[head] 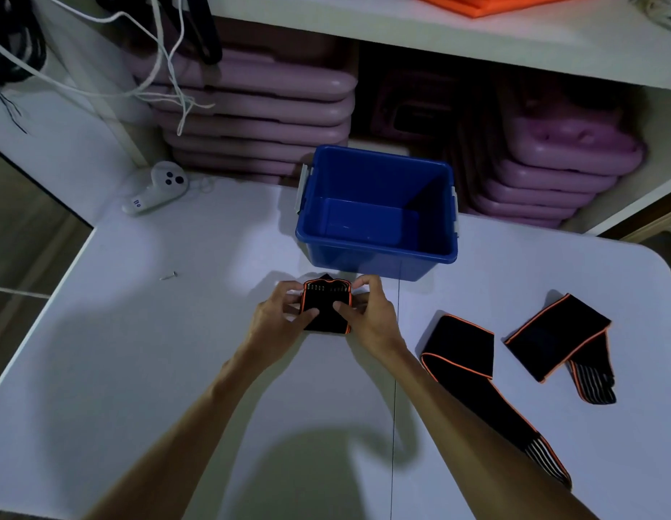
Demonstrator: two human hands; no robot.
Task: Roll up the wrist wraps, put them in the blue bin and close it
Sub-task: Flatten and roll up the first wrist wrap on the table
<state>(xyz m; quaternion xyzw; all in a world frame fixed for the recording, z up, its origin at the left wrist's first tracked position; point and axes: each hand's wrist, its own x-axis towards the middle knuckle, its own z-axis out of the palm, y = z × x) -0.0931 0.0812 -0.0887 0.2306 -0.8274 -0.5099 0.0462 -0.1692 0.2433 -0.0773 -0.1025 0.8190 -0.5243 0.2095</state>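
Observation:
A black wrist wrap with orange edging (326,307) lies rolled or folded into a compact bundle on the white table (176,350), just in front of the open blue bin (377,253). My left hand (279,313) pinches its left side and my right hand (367,313) pinches its right side, thumbs on top. The bin holds nothing that I can see, and no lid is in view. Two more wraps lie to the right: a long one (465,354) partly unrolled toward the table's near edge, and a folded one (555,335).
A white handheld controller (155,189) lies at the table's back left, and a small screw (169,275) sits left of my hands. Stacked purple plastic steps (259,118) fill the shelf behind the bin. White cords (165,69) hang at the upper left.

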